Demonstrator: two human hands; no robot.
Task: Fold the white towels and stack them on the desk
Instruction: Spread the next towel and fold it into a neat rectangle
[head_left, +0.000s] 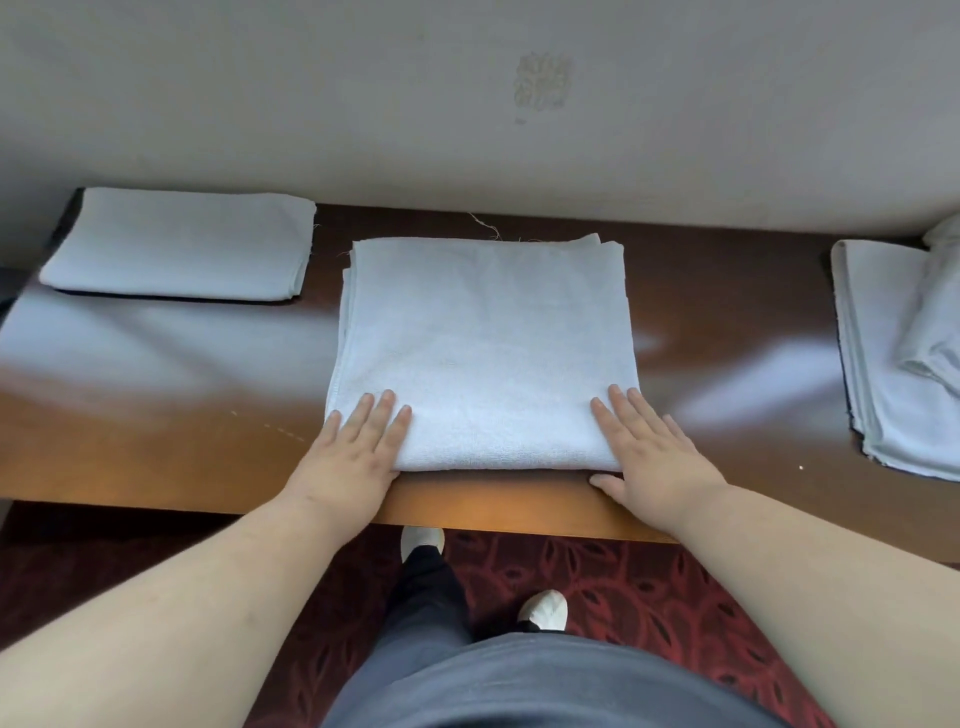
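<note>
A white towel (483, 343), folded into a square, lies in the middle of the glossy brown desk (208, 431). My left hand (353, 452) lies flat on its near left corner, fingers straight. My right hand (649, 452) presses flat on its near right corner, the thumb lying on the desk along the towel's front fold. A neatly folded white towel (179, 244) sits at the back left of the desk. Unfolded white towels (898, 353) lie heaped at the right edge of the view.
A pale wall (467, 104) runs right behind the desk. The desk's front edge (519, 514) is close to my body. Below it are a red patterned carpet (649, 597) and my feet.
</note>
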